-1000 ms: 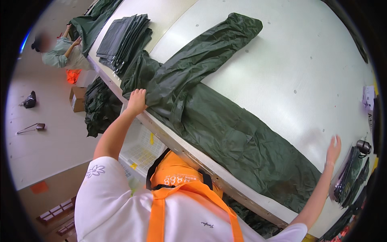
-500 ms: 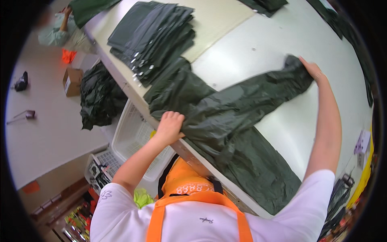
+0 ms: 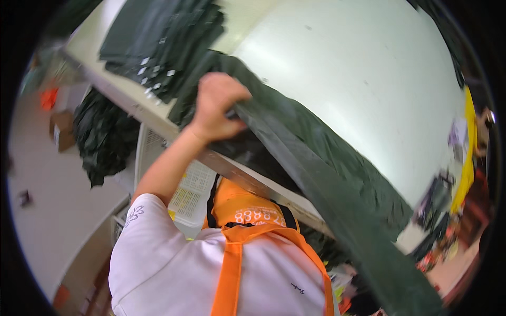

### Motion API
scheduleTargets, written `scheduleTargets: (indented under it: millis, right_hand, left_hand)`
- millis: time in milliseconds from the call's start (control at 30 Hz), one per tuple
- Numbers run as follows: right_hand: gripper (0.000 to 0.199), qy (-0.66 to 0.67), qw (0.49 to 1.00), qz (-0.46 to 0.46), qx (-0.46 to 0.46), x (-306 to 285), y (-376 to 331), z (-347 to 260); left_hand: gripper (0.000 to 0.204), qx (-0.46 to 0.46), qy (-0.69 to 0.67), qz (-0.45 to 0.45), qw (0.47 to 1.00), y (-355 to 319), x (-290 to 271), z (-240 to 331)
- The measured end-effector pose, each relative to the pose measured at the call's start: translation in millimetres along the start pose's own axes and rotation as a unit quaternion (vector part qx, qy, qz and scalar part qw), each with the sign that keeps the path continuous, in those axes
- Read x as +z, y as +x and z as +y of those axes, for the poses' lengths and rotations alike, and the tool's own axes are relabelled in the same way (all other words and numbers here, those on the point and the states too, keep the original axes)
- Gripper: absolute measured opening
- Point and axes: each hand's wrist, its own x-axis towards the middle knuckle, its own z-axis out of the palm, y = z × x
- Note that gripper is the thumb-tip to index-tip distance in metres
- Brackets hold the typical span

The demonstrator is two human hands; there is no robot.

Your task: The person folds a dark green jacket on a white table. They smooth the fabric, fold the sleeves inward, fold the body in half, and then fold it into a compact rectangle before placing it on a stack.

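Dark green waterproof trousers [image 3: 316, 152] lie along the near edge of the white table [image 3: 337, 58], one long leg drawn taut toward the lower right and past the table's edge. My left hand [image 3: 219, 105] is closed on the upper end of that leg, its fingers curled over the fabric. A second layer of the trousers lies flat behind the taut one. My right hand is out of sight, and so is the far end of the stretched leg. Just beyond my left hand stands a stack of folded dark green garments [image 3: 163, 42] with small white tags.
Below the table edge at left is a white plastic basket [image 3: 192, 195]. A heap of dark green fabric [image 3: 105, 131] hangs beside it, with a cardboard box [image 3: 62, 129] on the floor. Yellow material [image 3: 466, 158] and more dark garments line the right side.
The leg that reached to the upper right has swung down to the lower right. My right hand has left the view; my left hand has moved up and holds the leg's upper end.
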Motion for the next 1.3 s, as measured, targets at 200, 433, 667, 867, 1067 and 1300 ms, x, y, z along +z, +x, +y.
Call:
scheduleTargets:
  millis: [200,433,667,867,1067,1300]
  right_hand:
    - [0.037,-0.160,0.977,0.038,-0.136,-59,-29,-86]
    - [0.034,-0.544,0.839,0.002,0.009,-148,-5,-57]
    - [0.042,-0.386,0.806,-0.197,0.404,-177,-103,273]
    - [0.056,-0.384,0.790,-0.331,0.346,-146,-204,409]
    - [0.052,-0.434,0.709,-0.373,0.413,-131,-155,341]
    - [0.057,-0.389,0.739,-0.545,0.066,-88,-209,286]
  left_hand:
    - [0.026,-0.150,-0.080,0.084,0.982,-26,59,-126]
    - [0.010,-0.210,-0.111,-0.007,0.971,-34,50,-138]
    - [0.016,-0.186,0.144,-0.179,0.956,3,43,-122]
    - [0.078,-0.150,0.324,-0.030,0.934,4,112,32]
    - [0.095,-0.290,0.427,-0.176,0.838,-42,161,101]
    - [0.089,-0.314,0.385,-0.163,0.853,-65,186,74]
